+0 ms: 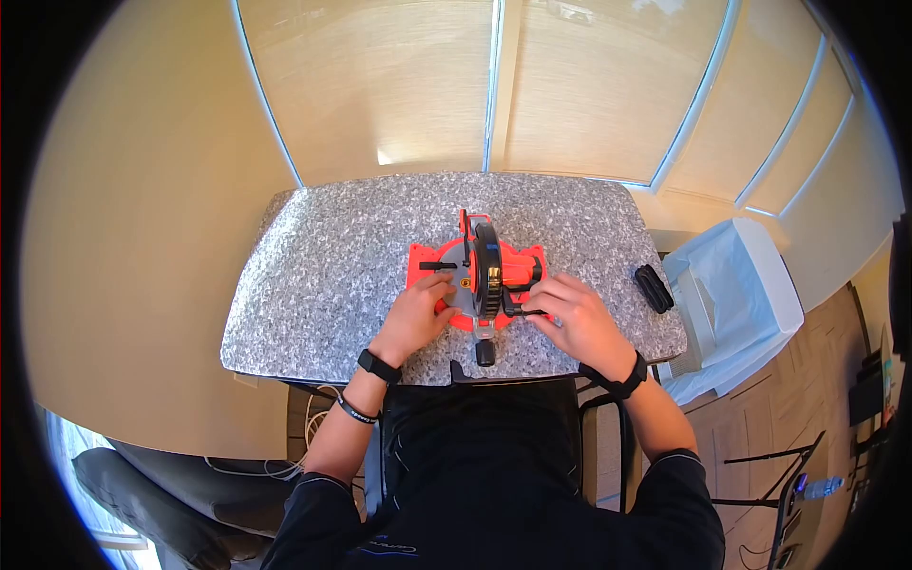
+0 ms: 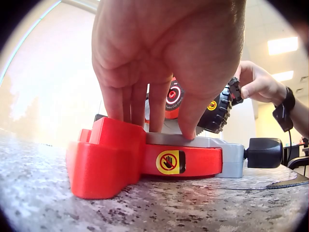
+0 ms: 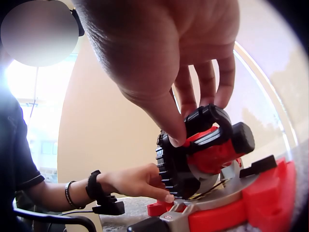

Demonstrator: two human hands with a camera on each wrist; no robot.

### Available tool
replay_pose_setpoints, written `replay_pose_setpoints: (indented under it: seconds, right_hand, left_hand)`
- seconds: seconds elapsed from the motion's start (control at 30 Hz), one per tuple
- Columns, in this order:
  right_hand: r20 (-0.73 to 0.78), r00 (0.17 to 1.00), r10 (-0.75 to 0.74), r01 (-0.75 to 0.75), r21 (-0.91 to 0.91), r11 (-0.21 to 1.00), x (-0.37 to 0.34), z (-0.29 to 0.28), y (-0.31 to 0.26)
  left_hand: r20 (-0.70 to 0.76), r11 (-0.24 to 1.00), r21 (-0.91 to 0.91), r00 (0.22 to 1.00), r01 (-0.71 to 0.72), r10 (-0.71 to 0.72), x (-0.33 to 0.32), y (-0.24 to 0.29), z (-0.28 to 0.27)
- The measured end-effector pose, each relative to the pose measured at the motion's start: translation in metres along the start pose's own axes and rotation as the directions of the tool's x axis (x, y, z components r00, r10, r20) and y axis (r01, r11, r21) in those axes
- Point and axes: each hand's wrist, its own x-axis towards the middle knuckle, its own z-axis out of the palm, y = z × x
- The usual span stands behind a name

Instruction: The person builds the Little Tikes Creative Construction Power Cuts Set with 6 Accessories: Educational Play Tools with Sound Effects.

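Observation:
A red, black and grey toy miter saw [image 1: 486, 271] stands on the speckled table, its round black blade guard [image 3: 175, 169] upright over a grey turntable [image 2: 207, 141]. My left hand [image 1: 413, 318] reaches down at the saw's left side, fingers mostly straight, with fingertips and thumb touching the turntable. On the other side, my right hand [image 1: 581, 321] holds the saw's black handle [image 3: 208, 118] between thumb and fingers. A black knob [image 2: 264, 153] sticks out at the front of the red base [image 2: 106, 164].
The granite-patterned table [image 1: 323, 275] has a black folded object [image 1: 653, 289] near its right edge. Beside the table stands a bin with a pale blue liner [image 1: 750, 294]. Blinds cover the windows behind, and a bottle [image 1: 823, 487] is at the lower right.

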Motion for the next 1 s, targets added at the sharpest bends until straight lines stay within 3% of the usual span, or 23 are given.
replay_pose_setpoints:
  seconds: [0.57,1.0]
  right_hand:
    - [-0.019,1.000,0.004,-0.005,-0.032,0.999,0.009,-0.007,-0.001]
    - [-0.176,0.984,0.001,-0.016,-0.088,0.996,0.042,-0.029,0.002]
  left_hand:
    - [0.007,1.000,-0.007,1.000,0.021,-0.021,-0.001,0.000,0.000]
    - [-0.003,1.000,-0.004,1.000,0.013,-0.013,-0.002,0.001,0.001]
